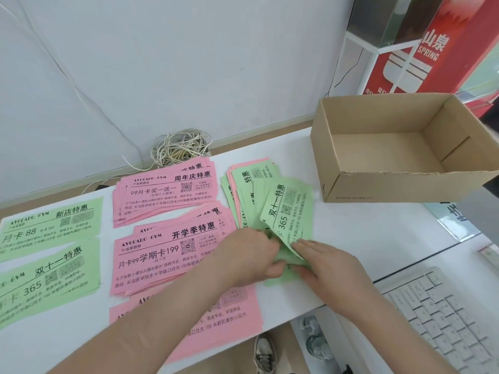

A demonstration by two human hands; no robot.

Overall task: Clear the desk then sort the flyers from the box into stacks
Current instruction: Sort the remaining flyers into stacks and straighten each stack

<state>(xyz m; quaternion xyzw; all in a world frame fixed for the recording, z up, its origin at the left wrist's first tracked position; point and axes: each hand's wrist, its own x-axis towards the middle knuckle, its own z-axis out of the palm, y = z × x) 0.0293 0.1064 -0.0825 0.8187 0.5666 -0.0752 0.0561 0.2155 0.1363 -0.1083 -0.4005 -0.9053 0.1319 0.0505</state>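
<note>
Just left of the empty box (391,184), the left hand (251,255) is gripping the fanned flyers (243,190) while the right hand (324,265) is pinching the top green flyer (289,211), probably heading next for the matching stack (48,279) farthest from the box.

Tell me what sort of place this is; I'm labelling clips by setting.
Probably a gym's front desk or office: stacks of pink and green flyers advertising gym membership deals lie on a white desk, next to a computer keyboard and a red spring-water sign.

keyboard (445,319) cropped at right, lowest pink stack (237,317) under forearm (162,314)
</note>
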